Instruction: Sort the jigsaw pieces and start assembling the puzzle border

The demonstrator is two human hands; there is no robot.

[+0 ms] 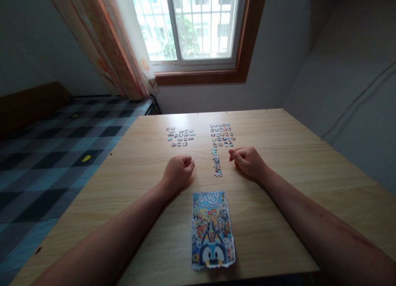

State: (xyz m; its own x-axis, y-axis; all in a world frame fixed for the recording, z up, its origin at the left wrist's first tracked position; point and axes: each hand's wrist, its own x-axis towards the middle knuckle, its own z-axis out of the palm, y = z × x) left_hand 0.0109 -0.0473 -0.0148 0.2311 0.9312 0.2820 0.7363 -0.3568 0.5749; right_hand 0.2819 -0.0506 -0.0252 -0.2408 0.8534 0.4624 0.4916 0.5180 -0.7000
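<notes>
My left hand [178,170] rests on the table as a closed fist, just below a loose group of jigsaw pieces [185,133]. My right hand [247,160] is closed too, its thumb against the curled fingers, and no piece shows in it. It lies to the right of a narrow strip of joined jigsaw pieces [217,164], apart from it. Above that strip, more loose pieces [221,134] are laid out in rows. Between my forearms lies a picture sheet [213,232] marked "Bluey", with a blue cartoon dog and a ragged lower edge.
The light wooden table [278,212] reaches almost to the wall below a barred window [204,26]. On the left stands a bed with a checked cover [62,154], near a patterned curtain [114,38]. A cable [355,96] hangs along the right wall.
</notes>
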